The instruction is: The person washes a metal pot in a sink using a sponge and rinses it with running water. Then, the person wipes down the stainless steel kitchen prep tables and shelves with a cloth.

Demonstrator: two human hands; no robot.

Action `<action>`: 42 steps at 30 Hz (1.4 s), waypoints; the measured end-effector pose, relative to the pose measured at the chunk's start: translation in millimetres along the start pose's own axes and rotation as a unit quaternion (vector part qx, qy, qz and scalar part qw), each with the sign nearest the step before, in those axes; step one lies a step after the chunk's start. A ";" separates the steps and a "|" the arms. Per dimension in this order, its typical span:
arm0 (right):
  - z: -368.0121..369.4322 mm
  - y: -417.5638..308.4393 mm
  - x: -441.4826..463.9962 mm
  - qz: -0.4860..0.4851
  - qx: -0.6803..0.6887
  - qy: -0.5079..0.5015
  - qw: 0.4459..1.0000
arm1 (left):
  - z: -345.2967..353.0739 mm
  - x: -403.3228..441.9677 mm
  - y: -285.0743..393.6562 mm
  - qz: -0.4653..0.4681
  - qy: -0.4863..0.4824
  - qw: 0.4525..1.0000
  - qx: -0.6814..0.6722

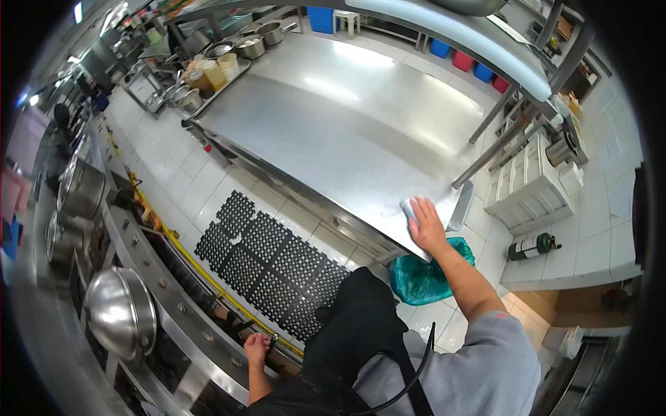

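On the near right corner of the steel table (pixel 298 125), my right hand (pixel 426 226) presses down on a pale cloth (pixel 408 209), its fingers over it. Faint wet marks show on the metal just left of the cloth. My left hand (pixel 257 347) hangs low beside the stove front, away from the table, with its fingers curled; whether anything is inside them is too small to make out. Below the table corner, under my right forearm, stands a bin lined with a green bag (pixel 418 279).
Pots (pixel 250 47) and sauce containers (pixel 215 73) stand at the table's far left end. A stove (pixel 166 305) with a domed steel pan (pixel 114 312) runs along the left. Black mats (pixel 267 256) cover the floor. Shelf posts (pixel 489 154) rise at right.
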State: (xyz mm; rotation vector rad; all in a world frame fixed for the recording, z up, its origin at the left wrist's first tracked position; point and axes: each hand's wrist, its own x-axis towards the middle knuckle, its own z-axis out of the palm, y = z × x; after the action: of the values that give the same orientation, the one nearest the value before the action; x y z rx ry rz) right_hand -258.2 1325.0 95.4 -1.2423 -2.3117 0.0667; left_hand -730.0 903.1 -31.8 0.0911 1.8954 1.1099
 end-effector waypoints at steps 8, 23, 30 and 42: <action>115.8 76.1 206.6 0.177 -0.205 0.123 0.955 | 33.3 66.5 80.8 0.033 -0.065 0.992 0.105; 108.8 105.8 205.9 0.343 -0.278 0.099 0.892 | -6.9 224.8 229.6 -0.037 -0.049 0.986 0.153; 236.2 -29.6 360.7 0.186 -0.038 0.038 0.981 | 67.1 392.7 360.9 0.153 -0.181 0.942 0.236; 137.6 114.6 220.3 0.493 -0.347 0.076 0.794 | 215.5 460.4 552.4 0.359 -0.024 0.921 0.150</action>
State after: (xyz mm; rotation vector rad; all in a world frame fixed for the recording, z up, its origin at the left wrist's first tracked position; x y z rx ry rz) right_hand -332.6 1592.2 35.1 -2.5874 -1.3008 -0.5470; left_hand -1035.9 1586.5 23.0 1.0474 2.0234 1.2414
